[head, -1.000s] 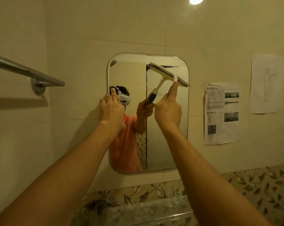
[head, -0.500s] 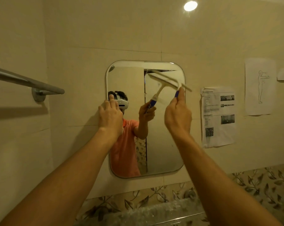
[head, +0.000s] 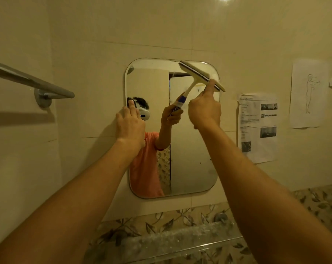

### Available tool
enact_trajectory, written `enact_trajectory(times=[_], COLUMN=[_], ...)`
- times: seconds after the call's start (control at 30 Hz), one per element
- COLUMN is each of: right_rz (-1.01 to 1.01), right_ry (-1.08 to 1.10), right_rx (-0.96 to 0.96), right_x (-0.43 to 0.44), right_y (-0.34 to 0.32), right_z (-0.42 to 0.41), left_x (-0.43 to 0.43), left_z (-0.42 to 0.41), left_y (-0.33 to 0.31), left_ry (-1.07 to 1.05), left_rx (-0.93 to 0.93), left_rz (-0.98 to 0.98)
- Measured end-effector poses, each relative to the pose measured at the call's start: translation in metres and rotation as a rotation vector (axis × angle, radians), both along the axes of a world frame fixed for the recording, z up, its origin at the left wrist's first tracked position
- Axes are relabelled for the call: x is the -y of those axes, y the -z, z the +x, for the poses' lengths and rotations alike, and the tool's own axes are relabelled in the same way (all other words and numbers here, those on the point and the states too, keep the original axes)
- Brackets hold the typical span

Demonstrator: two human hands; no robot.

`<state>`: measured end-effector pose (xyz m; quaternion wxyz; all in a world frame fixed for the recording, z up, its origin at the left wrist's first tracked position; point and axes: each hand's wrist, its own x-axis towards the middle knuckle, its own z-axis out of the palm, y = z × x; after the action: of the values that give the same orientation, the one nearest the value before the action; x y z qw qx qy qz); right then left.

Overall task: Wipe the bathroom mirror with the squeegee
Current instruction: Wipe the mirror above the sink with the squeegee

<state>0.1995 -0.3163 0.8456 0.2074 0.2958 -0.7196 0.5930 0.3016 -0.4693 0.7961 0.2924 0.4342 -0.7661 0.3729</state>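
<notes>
Head view: the right hand (head: 204, 111) grips the squeegee (head: 201, 75), forefinger stretched up to its blade, which lies at the top right corner of the mirror (head: 148, 82), long axis slanting down to the right; most glass lies below and left, so the stroke probably goes that way. The left hand (head: 130, 124) rests straight-fingered on the mirror's left edge

Tilted squeegee (head: 200, 74) seemingly against mirror (head: 148, 80)

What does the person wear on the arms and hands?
No gloves or watch show on the left hand or right hand. The left arm and right arm are unsleeved as far as visible. In the mirror, an orange short-sleeved shirt appears.
</notes>
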Motion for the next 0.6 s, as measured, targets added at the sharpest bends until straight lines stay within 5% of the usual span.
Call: enact_trajectory(times=[0.37,0.6], right_rz=[0.064,-0.01], right_ry=[-0.109,-0.113], right_rx=[0.012,-0.177], right_x=[0.007,-0.017], right_y=[0.101,0.059], right_z=[0.05,0.028], left_x=[0.002,0.006], left_z=[0.0,0.004], left_y=[0.003,0.013], left_ry=[0.047,0.101], left_rx=[-0.055,-0.13], left_rz=[0.024,0.016])
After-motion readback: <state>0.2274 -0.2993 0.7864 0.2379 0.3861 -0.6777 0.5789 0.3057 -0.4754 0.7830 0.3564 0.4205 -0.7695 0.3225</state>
